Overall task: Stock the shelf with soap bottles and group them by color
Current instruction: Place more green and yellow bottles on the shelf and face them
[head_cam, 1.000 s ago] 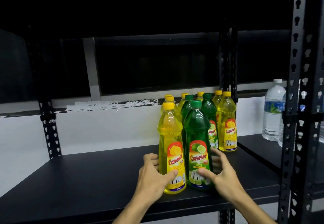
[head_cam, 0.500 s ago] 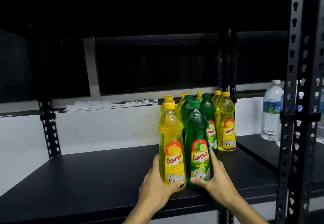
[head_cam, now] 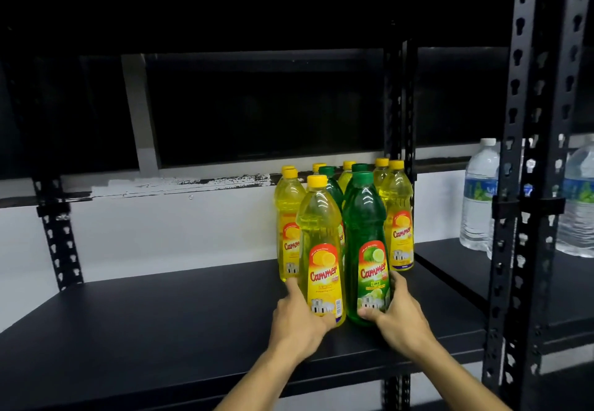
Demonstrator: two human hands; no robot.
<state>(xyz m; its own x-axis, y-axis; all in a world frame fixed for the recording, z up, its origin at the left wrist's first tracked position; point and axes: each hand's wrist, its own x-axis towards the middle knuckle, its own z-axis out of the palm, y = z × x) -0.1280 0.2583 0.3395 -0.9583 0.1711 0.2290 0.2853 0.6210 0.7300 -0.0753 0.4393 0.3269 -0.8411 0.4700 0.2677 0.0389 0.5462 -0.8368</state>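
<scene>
On the black shelf board (head_cam: 160,324) a cluster of soap bottles stands at the right end. In front are a yellow lemon bottle (head_cam: 321,243) and a green lime bottle (head_cam: 364,237), upright and side by side. My left hand (head_cam: 297,320) grips the yellow bottle's base from the left. My right hand (head_cam: 398,314) grips the green bottle's base from the right. Behind them stand several more yellow bottles (head_cam: 398,218) and two green bottles (head_cam: 331,185), mixed together and partly hidden.
Black slotted uprights (head_cam: 530,185) rise at the right and another (head_cam: 400,105) behind the cluster. Clear water bottles (head_cam: 479,198) stand on the neighbouring shelf to the right. A dark shelf overhangs above. The left part of the board is bare.
Both hands closed around the front two bottles and slid them a little further back on the board, towards the cluster.
</scene>
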